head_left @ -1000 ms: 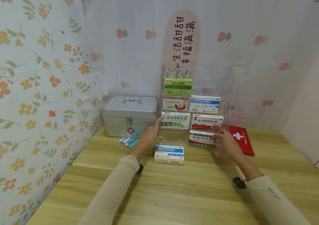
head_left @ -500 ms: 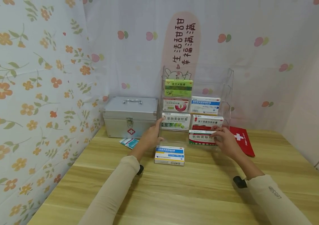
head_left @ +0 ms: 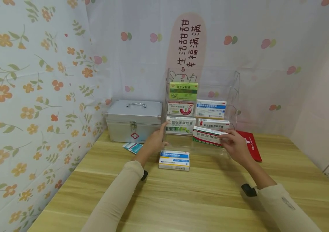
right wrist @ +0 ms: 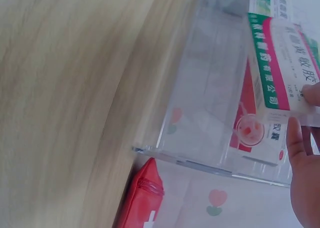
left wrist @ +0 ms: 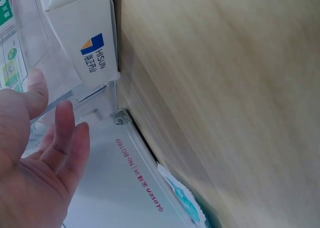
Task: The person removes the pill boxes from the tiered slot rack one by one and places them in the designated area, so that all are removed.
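Note:
My right hand [head_left: 237, 145] pinches the right end of a white, red and green medicine box [head_left: 206, 136], thumb on its front. The box tilts in front of the clear acrylic display rack's [right wrist: 200, 102] lower right tier, overlapping a red and white medicine box [head_left: 213, 123] behind it. At the rack's left edge, my left hand [head_left: 153, 141] has its index fingertip beside a white and green medicine box [head_left: 180, 125]. The left wrist view shows that hand's other fingers [left wrist: 64, 130] loosely bent by the rack's side, holding nothing. A blue and white medicine box [head_left: 174, 160] lies in front of the rack.
Higher tiers bear green [head_left: 183, 91], red-ringed [head_left: 180, 108] and blue and white [head_left: 210, 109] boxes. A silver first-aid case [head_left: 134, 120] stands left, with teal packets [head_left: 133, 147] at its foot. A red first-aid pouch [head_left: 252, 146] lies right of the rack on the wooden table [head_left: 199, 196].
My right hand has raised the white, red and green medicine box from the rack's bottom right tier and tilted it, left end higher. My left hand has stayed at the rack's edge.

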Demonstrator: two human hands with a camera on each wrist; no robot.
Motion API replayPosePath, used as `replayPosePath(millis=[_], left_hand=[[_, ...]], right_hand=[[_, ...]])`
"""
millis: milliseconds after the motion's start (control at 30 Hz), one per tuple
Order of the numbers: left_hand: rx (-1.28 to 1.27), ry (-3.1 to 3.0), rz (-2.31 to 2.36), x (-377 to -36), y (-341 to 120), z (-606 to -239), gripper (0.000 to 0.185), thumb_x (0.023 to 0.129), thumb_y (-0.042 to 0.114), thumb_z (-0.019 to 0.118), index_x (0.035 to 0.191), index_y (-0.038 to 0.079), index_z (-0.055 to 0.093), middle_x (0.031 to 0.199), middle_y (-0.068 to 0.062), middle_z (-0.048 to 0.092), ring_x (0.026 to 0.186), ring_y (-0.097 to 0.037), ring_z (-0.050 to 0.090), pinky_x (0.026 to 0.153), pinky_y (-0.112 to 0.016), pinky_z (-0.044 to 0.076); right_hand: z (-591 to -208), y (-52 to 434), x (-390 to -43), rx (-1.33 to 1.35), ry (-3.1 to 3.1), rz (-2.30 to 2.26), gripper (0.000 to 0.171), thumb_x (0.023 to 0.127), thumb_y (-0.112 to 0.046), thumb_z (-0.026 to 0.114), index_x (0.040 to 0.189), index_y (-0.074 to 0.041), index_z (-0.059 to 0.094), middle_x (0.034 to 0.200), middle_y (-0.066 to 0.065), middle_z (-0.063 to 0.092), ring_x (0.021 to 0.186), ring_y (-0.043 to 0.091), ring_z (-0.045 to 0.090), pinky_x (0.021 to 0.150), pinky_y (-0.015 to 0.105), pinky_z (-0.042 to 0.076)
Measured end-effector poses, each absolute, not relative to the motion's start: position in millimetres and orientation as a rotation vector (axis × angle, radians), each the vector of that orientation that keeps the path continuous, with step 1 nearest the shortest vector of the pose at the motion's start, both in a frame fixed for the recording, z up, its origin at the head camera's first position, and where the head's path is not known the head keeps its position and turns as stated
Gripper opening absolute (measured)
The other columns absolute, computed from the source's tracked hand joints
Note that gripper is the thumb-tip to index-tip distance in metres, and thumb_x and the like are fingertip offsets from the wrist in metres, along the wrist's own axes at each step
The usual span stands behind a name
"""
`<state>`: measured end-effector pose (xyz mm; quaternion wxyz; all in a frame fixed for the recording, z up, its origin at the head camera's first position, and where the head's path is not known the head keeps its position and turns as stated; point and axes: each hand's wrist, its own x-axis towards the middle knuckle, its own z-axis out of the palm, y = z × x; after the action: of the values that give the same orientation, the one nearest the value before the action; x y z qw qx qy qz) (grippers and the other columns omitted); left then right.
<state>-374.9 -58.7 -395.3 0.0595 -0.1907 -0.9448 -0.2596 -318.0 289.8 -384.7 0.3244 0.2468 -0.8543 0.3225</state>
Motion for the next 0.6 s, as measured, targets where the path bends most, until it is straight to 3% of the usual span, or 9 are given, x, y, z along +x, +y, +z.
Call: replayPosePath(millis=[367, 600], left_hand=[[-0.569, -2.868, -0.765, -375.9, -57.6, -397.7, 0.101, 0.089, 0.020, 0.076, 0.156, 0.034, 0.001, 0.131, -0.017, 0.058, 0.090, -0.026, 0.064, 0.066, -0.035, 0.050], [-0.565, -2.865, -0.802, -375.2, -59.6, -397.3, 0.102, 0.089, 0.018, 0.075, 0.157, 0.035, 0.001, 0.132, -0.017, 0.057, 0.088, -0.026, 0.063, 0.066, -0.034, 0.051]], right_hand=[[-384.7, 287.6, -296.8, 0.628, -2.217, 0.913, 0.026, 0.083, 0.004, 0.075, 0.108, -0.004, 0.073, 0.105, 0.008, 0.068, 0.069, 0.011, 0.050, 0.061, 0.013, 0.045], [-388.3, 284.8, -281.6, 0.436, -2.345, 1.129, 0.028, 0.092, -0.012, 0.071, 0.119, -0.004, 0.068, 0.105, 0.013, 0.067, 0.076, 0.021, 0.057, 0.060, 0.021, 0.053]])
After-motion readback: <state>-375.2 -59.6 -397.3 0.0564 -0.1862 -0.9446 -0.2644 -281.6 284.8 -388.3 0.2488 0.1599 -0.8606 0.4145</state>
